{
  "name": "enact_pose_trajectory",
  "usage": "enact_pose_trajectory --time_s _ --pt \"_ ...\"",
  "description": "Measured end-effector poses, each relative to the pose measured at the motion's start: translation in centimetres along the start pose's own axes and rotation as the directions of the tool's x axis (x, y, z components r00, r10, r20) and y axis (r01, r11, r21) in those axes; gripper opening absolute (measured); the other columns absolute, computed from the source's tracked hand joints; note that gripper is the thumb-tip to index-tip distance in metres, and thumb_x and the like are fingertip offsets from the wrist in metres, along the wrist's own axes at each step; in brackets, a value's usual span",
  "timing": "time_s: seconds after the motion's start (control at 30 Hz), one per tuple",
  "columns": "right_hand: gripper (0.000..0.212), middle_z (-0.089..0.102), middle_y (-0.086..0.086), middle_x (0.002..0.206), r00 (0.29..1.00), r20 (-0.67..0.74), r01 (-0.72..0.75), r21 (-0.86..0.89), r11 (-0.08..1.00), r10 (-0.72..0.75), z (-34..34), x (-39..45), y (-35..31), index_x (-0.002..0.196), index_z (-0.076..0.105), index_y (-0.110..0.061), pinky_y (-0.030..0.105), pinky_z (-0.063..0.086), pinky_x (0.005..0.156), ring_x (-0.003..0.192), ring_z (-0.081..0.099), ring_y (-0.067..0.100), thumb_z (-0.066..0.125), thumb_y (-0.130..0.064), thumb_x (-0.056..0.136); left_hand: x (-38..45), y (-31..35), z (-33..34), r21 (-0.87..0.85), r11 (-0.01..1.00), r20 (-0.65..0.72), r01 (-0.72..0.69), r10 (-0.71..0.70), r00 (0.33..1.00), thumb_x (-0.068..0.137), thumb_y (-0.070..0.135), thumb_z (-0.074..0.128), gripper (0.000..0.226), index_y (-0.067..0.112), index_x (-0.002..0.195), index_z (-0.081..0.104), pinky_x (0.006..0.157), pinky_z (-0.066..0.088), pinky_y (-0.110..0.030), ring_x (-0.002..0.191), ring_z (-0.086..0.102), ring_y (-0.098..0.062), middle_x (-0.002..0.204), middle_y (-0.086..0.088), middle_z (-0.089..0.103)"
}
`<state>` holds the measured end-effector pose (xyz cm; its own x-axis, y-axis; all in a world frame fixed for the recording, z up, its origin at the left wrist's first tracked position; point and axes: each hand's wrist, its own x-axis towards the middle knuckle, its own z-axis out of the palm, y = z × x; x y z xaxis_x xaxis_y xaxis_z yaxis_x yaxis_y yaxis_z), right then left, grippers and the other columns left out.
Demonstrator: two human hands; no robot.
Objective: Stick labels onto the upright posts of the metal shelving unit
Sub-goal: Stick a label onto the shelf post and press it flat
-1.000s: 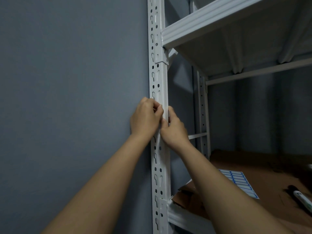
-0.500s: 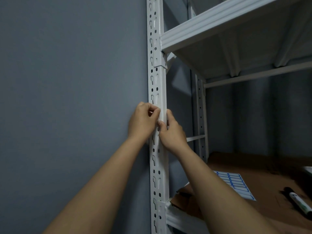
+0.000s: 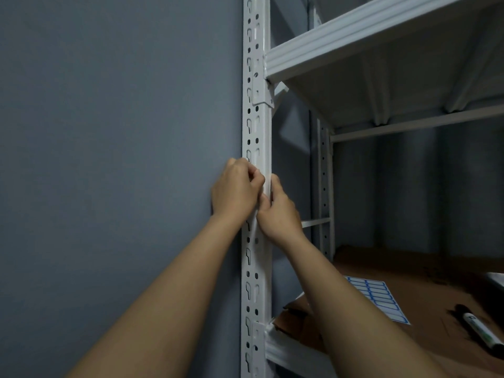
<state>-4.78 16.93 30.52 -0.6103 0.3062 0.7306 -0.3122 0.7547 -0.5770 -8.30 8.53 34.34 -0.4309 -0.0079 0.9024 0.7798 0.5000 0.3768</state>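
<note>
While a label (image 3: 264,186), barely visible, is being pinched against the upright post (image 3: 256,132) by both hands, left hand (image 3: 234,190) and right hand (image 3: 278,211), its long axis is being aligned along that post.

Background of the scene. A matte blue-grey wall (image 3: 109,159) fills the left half of the view and carries on behind the shelving, where it falls into deeper shadow (image 3: 409,192). Light is dim and even, brighter on the left of the wall and on the underside of the upper shelf deck (image 3: 381,77). A brown cardboard sheet (image 3: 409,290) lines the lower level, its front-left edge torn and lifting. On the cardboard lies a marker pen (image 3: 480,330) with a black cap, near the right margin. A pale object at the far right edge cannot be identified.
</note>
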Motion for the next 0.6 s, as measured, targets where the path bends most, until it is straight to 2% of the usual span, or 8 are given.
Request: enact_pose_trajectory --time_s 0.07,0.17,0.3,0.4,0.5,0.6 --pt "0.056 0.047 0.007 0.144 1.0 0.002 -0.006 0.004 1.0 0.006 0.0 0.1 0.0 0.152 0.014 -0.029 0.036 0.038 0.099 0.129 0.045 0.031 0.036 -0.029 0.101 0.2 -0.3 0.1 -0.027 0.999 0.015 0.026 -0.026 1.0 0.089 0.028 0.053 0.013 0.017 0.086 0.059 0.067 0.037 -0.026 0.084 0.058 -0.018 0.099 0.001 0.057" --pt "0.053 0.056 0.006 0.134 1.0 -0.006 0.011 0.036 0.999 -0.011 0.2 0.3 0.3 0.149 0.024 -0.032 0.039 0.044 0.097 0.119 0.054 0.03 0.041 -0.032 0.099 0.3 -1.0 0.2 -0.194 0.979 0.043 0.057 -0.049 0.998 0.089 0.026 0.057 0.012 0.021 0.079 0.062 0.07 0.042 -0.026 0.083 0.06 -0.014 0.095 0.001 0.061" --pt "0.042 0.067 0.0 0.102 0.998 -0.026 0.056 0.163 0.985 -0.053 -0.3 0.4 0.6 0.137 0.043 -0.034 0.038 0.052 0.087 0.091 0.065 0.02 0.051 -0.028 0.096 -0.5 -1.6 0.2 -0.356 0.933 0.028 0.048 -0.04 0.999 0.091 0.02 0.059 0.01 0.02 0.084 0.067 0.075 0.043 -0.021 0.079 0.057 -0.009 0.095 -0.002 0.062" --pt "0.037 0.07 0.0 0.089 0.999 -0.005 0.043 0.172 0.984 -0.042 -1.0 0.6 0.8 0.128 0.052 -0.035 0.045 0.055 0.084 0.084 0.067 0.018 0.059 -0.03 0.092 -0.8 -1.9 0.4 -0.413 0.91 0.003 0.037 -0.039 0.999 0.091 0.017 0.059 0.011 0.014 0.089 0.069 0.078 0.043 -0.021 0.082 0.059 -0.012 0.096 -0.003 0.062" --pt "0.039 0.068 -0.005 0.097 0.996 -0.039 0.075 0.03 0.997 -0.074 -2.3 0.9 0.5 0.126 0.053 -0.032 0.042 0.054 0.084 0.089 0.065 0.013 0.064 -0.036 0.089 -1.2 -2.0 0.7 -0.441 0.897 -0.031 0.026 -0.044 0.999 0.092 0.014 0.057 0.013 0.014 0.094 0.069 0.08 0.045 -0.022 0.086 0.059 -0.013 0.099 0.0 0.06" --pt "0.041 0.062 -0.006 0.107 0.959 -0.103 0.234 -0.242 0.942 -0.264 -4.3 1.6 -0.4 0.127 0.053 -0.029 0.037 0.054 0.082 0.091 0.061 0.011 0.065 -0.037 0.088 -1.7 -2.0 1.0 -0.454 0.889 -0.121 -0.062 0.007 0.993 0.093 0.011 0.055 0.016 0.013 0.103 0.067 0.086 0.044 -0.02 0.095 0.059 -0.012 0.107 0.003 0.056"
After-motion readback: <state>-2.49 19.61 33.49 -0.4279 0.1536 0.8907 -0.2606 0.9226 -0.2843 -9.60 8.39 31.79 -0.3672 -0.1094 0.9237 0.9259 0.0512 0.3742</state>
